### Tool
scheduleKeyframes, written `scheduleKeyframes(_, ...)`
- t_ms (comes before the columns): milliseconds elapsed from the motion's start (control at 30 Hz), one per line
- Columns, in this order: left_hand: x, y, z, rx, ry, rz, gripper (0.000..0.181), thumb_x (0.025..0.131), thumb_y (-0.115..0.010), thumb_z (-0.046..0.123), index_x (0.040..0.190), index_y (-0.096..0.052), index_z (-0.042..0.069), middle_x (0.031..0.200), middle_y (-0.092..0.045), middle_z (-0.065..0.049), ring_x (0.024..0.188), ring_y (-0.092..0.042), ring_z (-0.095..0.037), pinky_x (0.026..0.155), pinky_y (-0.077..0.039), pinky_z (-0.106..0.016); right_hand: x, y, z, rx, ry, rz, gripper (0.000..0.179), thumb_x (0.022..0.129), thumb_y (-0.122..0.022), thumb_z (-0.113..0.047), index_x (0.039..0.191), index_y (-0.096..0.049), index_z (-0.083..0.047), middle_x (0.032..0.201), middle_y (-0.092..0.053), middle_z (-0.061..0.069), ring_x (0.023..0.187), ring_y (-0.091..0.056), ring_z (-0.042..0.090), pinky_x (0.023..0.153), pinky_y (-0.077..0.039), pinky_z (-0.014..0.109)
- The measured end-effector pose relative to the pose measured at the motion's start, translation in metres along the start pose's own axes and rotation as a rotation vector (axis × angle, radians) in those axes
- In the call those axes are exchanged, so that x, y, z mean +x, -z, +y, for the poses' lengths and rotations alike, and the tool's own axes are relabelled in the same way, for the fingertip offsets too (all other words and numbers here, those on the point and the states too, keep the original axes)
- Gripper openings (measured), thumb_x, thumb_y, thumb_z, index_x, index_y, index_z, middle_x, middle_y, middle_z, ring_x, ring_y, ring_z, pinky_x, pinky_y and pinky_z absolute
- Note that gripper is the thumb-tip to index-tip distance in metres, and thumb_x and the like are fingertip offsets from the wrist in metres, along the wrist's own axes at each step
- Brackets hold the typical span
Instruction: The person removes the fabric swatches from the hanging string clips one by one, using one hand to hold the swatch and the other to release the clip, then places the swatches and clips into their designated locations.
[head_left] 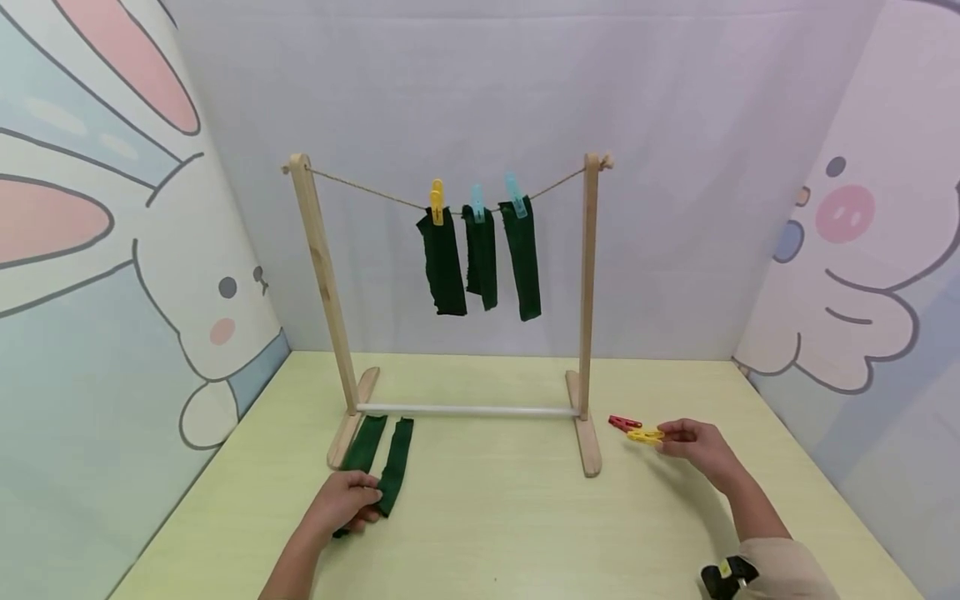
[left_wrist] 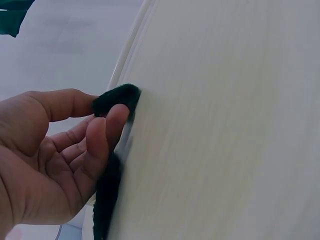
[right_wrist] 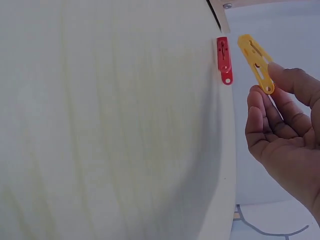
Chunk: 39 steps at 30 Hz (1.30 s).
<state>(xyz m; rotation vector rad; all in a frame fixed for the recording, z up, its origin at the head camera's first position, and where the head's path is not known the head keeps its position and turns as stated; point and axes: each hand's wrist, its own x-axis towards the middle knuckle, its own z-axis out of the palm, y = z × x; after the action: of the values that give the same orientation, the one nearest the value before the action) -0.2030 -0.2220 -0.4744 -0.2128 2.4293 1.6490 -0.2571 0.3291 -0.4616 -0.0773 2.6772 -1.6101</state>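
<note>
My left hand (head_left: 347, 504) pinches the near end of a dark green cloth strip (head_left: 397, 462) between thumb and finger. In the left wrist view the gripped end of the strip (left_wrist: 120, 96) bends up off the table. Another green strip (head_left: 365, 442) lies beside it, partly hidden under my hand. At the right, my right hand (head_left: 701, 450) holds a yellow clothespin (head_left: 645, 436) by one end. The right wrist view shows that yellow clothespin (right_wrist: 256, 62) raised, with a red clothespin (right_wrist: 223, 60) lying on the table close by.
A wooden rack with two posts (head_left: 588, 283) and a white bottom bar (head_left: 465, 410) stands mid-table. From its sagging string (head_left: 367, 192) hang three green strips, one under a yellow clothespin (head_left: 437, 202), two under blue clothespins (head_left: 516, 196). Printed walls flank the table (head_left: 487, 517).
</note>
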Motion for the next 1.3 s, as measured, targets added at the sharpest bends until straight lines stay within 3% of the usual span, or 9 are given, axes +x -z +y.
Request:
scheduleKeyframes(200, -0.001, 0.002, 0.001, 0.027, -0.009, 0.017, 0.018, 0.084, -0.059, 0.002, 0.099, -0.059, -0.007, 0.069, -0.059, -0.01, 0.057, -0.059, -0.019, 0.048, -0.048, -0.031, 0.006, 0.002, 0.012, 0.037, -0.054, -0.079, 0.039, 0.082, -0.067, 0.0, 0.113, -0.052, 0.016, 0.096, -0.061, 0.014, 0.08, -0.057, 0.016, 0.067, -0.05, 0.031)
scheduleKeyframes(400, -0.003, 0.006, 0.001, 0.063, -0.037, 0.007, 0.019, 0.085, -0.061, 0.005, 0.1, -0.06, -0.005, 0.069, -0.059, -0.008, 0.059, -0.059, -0.019, 0.05, -0.048, -0.033, 0.011, 0.004, 0.015, -0.012, -0.079, -0.079, 0.037, 0.082, -0.067, -0.002, 0.113, -0.054, 0.013, 0.091, -0.061, 0.01, 0.076, -0.054, 0.019, 0.062, -0.048, 0.031)
scheduleKeyframes(533, -0.007, 0.009, 0.004, 0.107, -0.091, 0.001, 0.02, 0.084, -0.063, 0.006, 0.1, -0.06, -0.005, 0.071, -0.061, -0.007, 0.062, -0.059, -0.02, 0.052, -0.048, -0.034, 0.014, 0.004, 0.014, -0.043, -0.078, -0.085, 0.037, 0.082, -0.068, -0.004, 0.113, -0.055, 0.011, 0.09, -0.06, 0.008, 0.074, -0.052, 0.02, 0.061, -0.046, 0.032)
scheduleKeyframes(767, -0.023, 0.013, 0.017, 0.265, -0.2, 0.092, 0.021, 0.082, -0.068, 0.007, 0.101, -0.064, -0.002, 0.076, -0.061, -0.001, 0.067, -0.056, -0.016, 0.058, -0.047, -0.032, 0.004, 0.004, 0.006, -0.081, -0.05, -0.061, 0.041, 0.085, -0.067, -0.009, 0.117, -0.053, 0.014, 0.097, -0.062, 0.014, 0.078, -0.056, 0.019, 0.065, -0.048, 0.035)
scheduleKeyframes(967, -0.031, 0.012, 0.032, 0.204, -0.302, 0.06, 0.029, 0.085, -0.068, 0.012, 0.109, -0.062, -0.003, 0.081, -0.062, -0.002, 0.074, -0.058, -0.016, 0.063, -0.048, -0.03, -0.003, 0.003, -0.018, -0.058, 0.0, -0.041, 0.048, 0.09, -0.062, -0.023, 0.122, -0.05, 0.012, 0.11, -0.06, 0.019, 0.095, -0.059, 0.024, 0.08, -0.048, 0.044)
scheduleKeyframes(1167, -0.026, 0.007, 0.044, 0.149, -0.409, -0.031, 0.033, 0.088, -0.066, 0.017, 0.115, -0.059, -0.001, 0.09, -0.062, -0.004, 0.078, -0.06, -0.019, 0.065, -0.049, -0.027, 0.001, 0.003, -0.042, -0.031, 0.056, -0.027, 0.05, 0.092, -0.061, -0.028, 0.124, -0.051, 0.008, 0.115, -0.057, 0.02, 0.102, -0.056, 0.029, 0.081, -0.047, 0.044)
scheduleKeyframes(1300, -0.02, 0.003, 0.054, 0.117, -0.472, -0.016, 0.029, 0.09, -0.063, 0.011, 0.116, -0.059, 0.0, 0.096, -0.061, -0.008, 0.08, -0.059, -0.02, 0.066, -0.049, -0.027, 0.004, 0.0, -0.063, -0.014, 0.106, -0.022, 0.05, 0.092, -0.06, -0.03, 0.124, -0.051, 0.007, 0.117, -0.056, 0.022, 0.103, -0.055, 0.03, 0.082, -0.046, 0.045)
